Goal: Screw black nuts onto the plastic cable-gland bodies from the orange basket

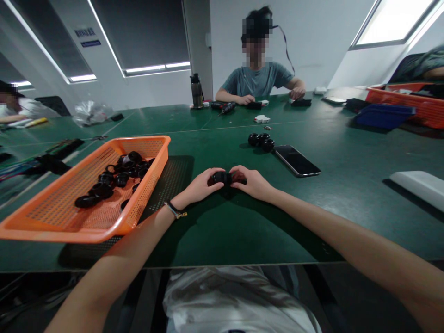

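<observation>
- The left hand (202, 186) is pinching the left end of a small black part (222, 177), thumb on the near side and fingers on the far side; its grip is closed on the piece.
- The right hand (255, 184) is closing on the right end in the same way, so the part is being clamped from both sides, probably to steady it or let one end turn against the other; whether it is one piece or two joined, I cannot tell.
- The black part is sitting between the two hands, just above or on the green table (347, 208), near the middle, where both arms are reaching it evenly.
- To the left, an orange basket (72, 237) is holding a loose heap of black pieces (101, 190), likely set there to be within easy reach of the left hand.
- Beyond the right hand, a few round black parts (268, 145) are resting in a tight cluster, perhaps grouped to stay apart from the heap.
- A phone (297, 160) is lying flat just to the right of that cluster, outside the space between the hands.
- On the far side, a co-worker (258, 78) is sitting with both arms on the table, a dark bottle (196, 90) standing to the left.
</observation>
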Available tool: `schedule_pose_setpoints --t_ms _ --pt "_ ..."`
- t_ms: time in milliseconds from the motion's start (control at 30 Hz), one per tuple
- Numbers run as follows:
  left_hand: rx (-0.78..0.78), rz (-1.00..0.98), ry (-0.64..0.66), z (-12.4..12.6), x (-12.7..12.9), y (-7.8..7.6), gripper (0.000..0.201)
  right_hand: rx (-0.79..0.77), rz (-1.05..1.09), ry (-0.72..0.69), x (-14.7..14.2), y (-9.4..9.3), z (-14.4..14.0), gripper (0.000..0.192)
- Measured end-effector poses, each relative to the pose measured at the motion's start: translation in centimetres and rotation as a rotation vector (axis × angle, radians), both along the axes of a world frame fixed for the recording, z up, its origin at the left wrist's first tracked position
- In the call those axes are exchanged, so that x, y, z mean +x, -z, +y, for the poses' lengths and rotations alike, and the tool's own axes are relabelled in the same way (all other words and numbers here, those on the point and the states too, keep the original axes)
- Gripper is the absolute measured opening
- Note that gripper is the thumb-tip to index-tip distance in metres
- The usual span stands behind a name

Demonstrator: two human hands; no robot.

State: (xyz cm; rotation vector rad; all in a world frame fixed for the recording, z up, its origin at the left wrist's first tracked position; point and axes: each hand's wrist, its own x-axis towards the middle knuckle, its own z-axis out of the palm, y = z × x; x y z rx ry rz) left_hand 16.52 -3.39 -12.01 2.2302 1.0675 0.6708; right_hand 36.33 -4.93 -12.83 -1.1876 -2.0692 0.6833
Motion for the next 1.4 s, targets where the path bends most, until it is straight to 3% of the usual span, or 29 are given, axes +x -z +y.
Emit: schedule_pose_setpoints --t_ms 1400 --pt "-0.006 -0.001 0.003 -0.01 -0.05 0.04 0.041 0.005 -0.103 0.044 -0.03 -0.34 0.03 0.022"
